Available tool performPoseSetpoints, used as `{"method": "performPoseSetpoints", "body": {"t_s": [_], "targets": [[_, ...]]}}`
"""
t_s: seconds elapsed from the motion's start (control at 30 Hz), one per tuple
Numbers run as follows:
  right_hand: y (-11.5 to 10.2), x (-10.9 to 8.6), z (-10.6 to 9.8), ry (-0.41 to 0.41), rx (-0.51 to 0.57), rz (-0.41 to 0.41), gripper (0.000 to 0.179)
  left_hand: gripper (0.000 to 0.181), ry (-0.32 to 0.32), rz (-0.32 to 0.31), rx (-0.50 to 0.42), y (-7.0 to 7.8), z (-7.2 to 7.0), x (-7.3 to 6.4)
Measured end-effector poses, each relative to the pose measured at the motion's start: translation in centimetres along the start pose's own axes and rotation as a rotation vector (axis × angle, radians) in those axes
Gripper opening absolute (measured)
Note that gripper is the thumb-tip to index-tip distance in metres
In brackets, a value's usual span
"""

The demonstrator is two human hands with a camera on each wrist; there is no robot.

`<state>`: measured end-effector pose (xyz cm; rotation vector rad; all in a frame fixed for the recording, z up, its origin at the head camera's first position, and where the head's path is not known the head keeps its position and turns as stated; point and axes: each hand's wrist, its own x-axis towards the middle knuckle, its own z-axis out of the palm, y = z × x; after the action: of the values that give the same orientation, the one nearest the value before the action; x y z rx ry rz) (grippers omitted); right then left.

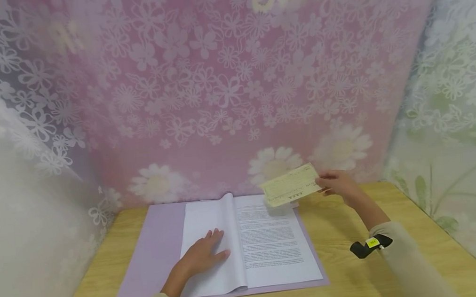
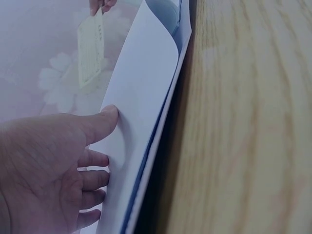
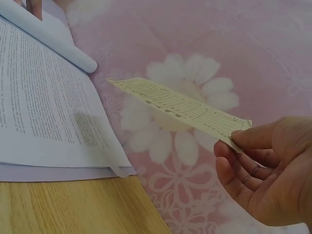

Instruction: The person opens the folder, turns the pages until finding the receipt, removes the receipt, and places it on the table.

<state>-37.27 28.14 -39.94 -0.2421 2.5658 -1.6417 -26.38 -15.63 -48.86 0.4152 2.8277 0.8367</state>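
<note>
My right hand (image 1: 339, 184) pinches one end of a pale yellow printed paper slip (image 1: 292, 185) between thumb and fingers. The slip is held up over the far right corner of the open document, as the right wrist view also shows. My left hand (image 1: 205, 255) rests with fingers spread on the blank left page (image 1: 197, 218). Printed lines of text cover the right page (image 1: 272, 244). Between the two pages the sheets bulge in a curled fold (image 1: 234, 243). All of these sheets lie in an open lilac folder (image 1: 146, 260).
The folder lies on a light wood-grain table (image 1: 350, 270). Behind it stands a pink flowered backdrop (image 1: 225, 97), with pale flowered sheets at both sides. A whitish tab (image 3: 117, 170) sticks out from the right page's edge. Black straps (image 1: 370, 246) circle both wrists.
</note>
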Motion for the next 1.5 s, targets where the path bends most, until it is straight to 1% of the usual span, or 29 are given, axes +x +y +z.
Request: {"method": "performPoseSetpoints", "body": {"t_s": [0.17,0.33,0.43,0.53,0.67,0.73,0.9,1.1,1.3,1.5], "targets": [[0.9,-1.2,-1.7,-0.021,-0.035,-0.003,0.063,0.073,0.0,-0.005,0.01,-0.3,0.5,0.1],[2.2,-2.1,-3.1,-0.036,-0.055,0.024,0.067,0.073,-0.004,0.003,0.012,-0.1,0.6,0.0],[3.0,-2.6,-3.8,-0.037,-0.046,0.048,0.068,0.073,-0.005,0.014,0.016,0.1,0.5,-0.1],[3.5,-2.9,-4.4,-0.03,-0.036,0.053,0.066,0.073,-0.001,0.02,0.024,0.3,0.3,-0.2],[4.2,-2.9,-5.1,-0.017,-0.033,0.064,0.067,0.073,0.006,0.022,0.02,0.5,0.1,-0.2],[4.4,-3.0,-5.3,-0.013,-0.035,0.083,0.07,0.073,0.006,0.022,0.013,0.5,0.1,-0.2],[5.1,-3.2,-5.9,-0.008,-0.044,0.117,0.073,0.073,0.001,0.015,0.029,0.4,0.2,0.0],[6.2,-3.2,-6.1,0.001,-0.079,0.117,0.073,0.073,-0.001,0.001,0.032,0.2,0.2,0.1],[7.6,-3.4,-6.9,-0.003,-0.104,0.111,0.067,0.073,-0.003,0.0,0.031,-0.2,0.5,0.1],[8.0,-3.5,-7.6,0.009,-0.102,0.126,0.067,0.073,0.006,0.003,0.054,-0.2,0.5,0.4]]}}
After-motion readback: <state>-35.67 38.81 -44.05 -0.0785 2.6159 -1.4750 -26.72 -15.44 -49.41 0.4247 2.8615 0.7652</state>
